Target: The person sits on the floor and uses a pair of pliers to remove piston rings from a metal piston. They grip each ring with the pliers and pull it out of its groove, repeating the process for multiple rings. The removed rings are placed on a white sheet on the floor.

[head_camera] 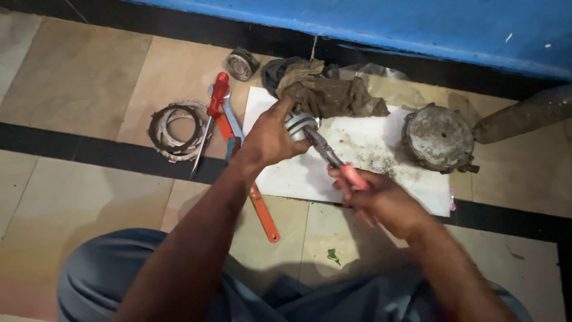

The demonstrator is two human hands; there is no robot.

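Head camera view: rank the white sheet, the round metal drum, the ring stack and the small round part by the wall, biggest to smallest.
1. White sheet
2. Round metal drum
3. Ring stack, close to the drum in looks
4. Small round part

Floor: large beige stone tiles [77,77], glossy, crossed by a black tile band [71,146]. Wall: painted bright blue [417,30], edged below by a black skirting strip [179,30]. Lighting: dim and warm; shadows are cast toward the near side.
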